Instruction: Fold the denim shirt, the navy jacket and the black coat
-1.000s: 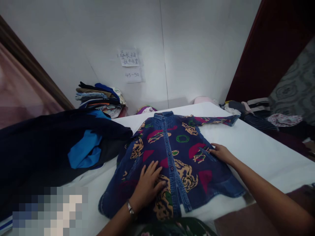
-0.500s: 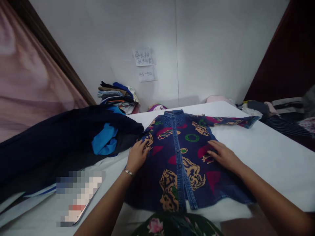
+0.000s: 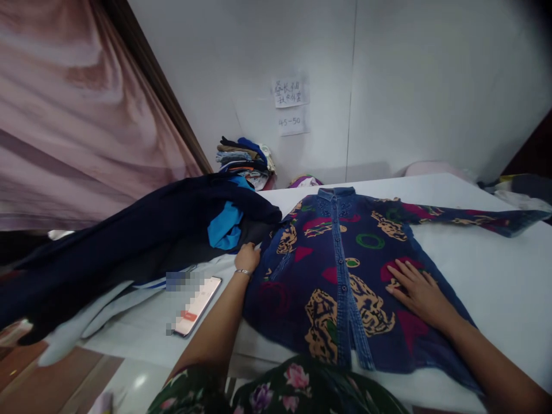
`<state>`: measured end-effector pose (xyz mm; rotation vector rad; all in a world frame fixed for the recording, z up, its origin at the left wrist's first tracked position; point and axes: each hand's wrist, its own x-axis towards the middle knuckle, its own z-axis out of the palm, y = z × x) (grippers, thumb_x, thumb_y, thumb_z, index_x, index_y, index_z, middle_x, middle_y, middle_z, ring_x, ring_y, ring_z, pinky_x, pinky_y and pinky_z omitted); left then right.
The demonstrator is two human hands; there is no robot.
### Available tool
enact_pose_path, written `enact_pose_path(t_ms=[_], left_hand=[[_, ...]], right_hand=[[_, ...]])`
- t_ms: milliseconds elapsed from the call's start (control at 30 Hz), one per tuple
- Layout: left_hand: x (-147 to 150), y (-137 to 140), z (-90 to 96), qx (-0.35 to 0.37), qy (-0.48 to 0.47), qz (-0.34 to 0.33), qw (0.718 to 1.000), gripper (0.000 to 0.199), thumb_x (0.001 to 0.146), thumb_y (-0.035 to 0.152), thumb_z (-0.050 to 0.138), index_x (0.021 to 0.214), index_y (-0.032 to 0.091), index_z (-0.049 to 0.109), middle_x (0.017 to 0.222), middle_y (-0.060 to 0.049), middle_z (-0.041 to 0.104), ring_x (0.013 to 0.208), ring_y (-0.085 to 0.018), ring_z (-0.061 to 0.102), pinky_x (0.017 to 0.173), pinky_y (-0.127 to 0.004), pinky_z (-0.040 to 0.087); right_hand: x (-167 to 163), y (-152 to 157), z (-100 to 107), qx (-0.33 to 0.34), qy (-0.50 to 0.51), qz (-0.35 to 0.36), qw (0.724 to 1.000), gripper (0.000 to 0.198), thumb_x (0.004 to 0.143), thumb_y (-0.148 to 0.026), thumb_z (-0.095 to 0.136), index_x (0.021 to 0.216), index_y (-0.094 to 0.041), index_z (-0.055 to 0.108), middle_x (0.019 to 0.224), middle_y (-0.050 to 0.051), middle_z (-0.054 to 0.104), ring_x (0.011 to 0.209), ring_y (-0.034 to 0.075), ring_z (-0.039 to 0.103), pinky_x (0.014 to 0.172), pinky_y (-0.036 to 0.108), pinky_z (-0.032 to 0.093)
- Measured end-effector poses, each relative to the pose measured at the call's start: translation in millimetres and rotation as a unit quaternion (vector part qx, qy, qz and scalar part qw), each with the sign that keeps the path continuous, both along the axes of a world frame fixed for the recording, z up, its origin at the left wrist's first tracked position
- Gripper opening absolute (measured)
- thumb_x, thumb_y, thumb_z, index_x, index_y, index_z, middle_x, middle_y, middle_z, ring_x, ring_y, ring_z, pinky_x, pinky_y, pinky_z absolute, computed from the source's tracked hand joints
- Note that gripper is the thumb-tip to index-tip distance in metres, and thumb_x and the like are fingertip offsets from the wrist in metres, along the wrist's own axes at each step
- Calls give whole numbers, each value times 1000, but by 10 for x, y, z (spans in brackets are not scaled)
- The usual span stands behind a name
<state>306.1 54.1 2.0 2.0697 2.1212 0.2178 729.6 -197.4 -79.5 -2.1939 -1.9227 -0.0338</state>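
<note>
A navy denim shirt (image 3: 319, 264) with crimson, green and tan patterns lies front up on the white table, its collar at the far end. One sleeve stretches out to the right; the left one lies along the body, partly out of sight. At the shirt's left edge, my left hand (image 3: 247, 259) is closed, fingers curled on the cloth beside the dark clothes. My right hand (image 3: 416, 287) rests flat on the right front panel, fingers spread.
A heap of dark clothes (image 3: 142, 230) with a bright blue piece borders the shirt on the left. A phone (image 3: 198, 307) lies near my left forearm. Folded clothes (image 3: 244, 161) are stacked by the wall, under paper notes (image 3: 291, 92). A pink curtain (image 3: 86, 115) hangs at left.
My left hand has slid off the shirt's front to its left edge and curled its fingers. My right hand has flattened on the panel. The view has turned left.
</note>
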Motion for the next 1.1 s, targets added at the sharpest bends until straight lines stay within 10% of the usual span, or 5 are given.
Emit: enact_pose_path(t_ms=[267,567,1100], left_hand=[[23,44,6,-35,-5,-33,999,11,78,28,58,75,18,59,80,-7,68,79,-20,63,64,-25,40],[230,-50,372,99,-11,-78,992,16,91,29,43,103,21,51,85,-4,66,81,-18,62,69,-26,39],[865,114,1733,186,256,-355,880,29,97,28,29,110,16,52,101,-12,59,98,-25,57,79,-34,40]], right_hand=[[19,10,-40,3,19,-4,1000,63,84,-63,35,137,-29,47,150,6,35,138,32,28,108,58,26],[25,19,-25,-5,25,-5,1000,64,84,-64,35,136,-28,49,149,6,35,139,31,27,109,57,25],[15,22,-22,-10,47,-10,999,67,83,-67,34,136,-30,48,150,5,35,139,31,27,110,57,23]])
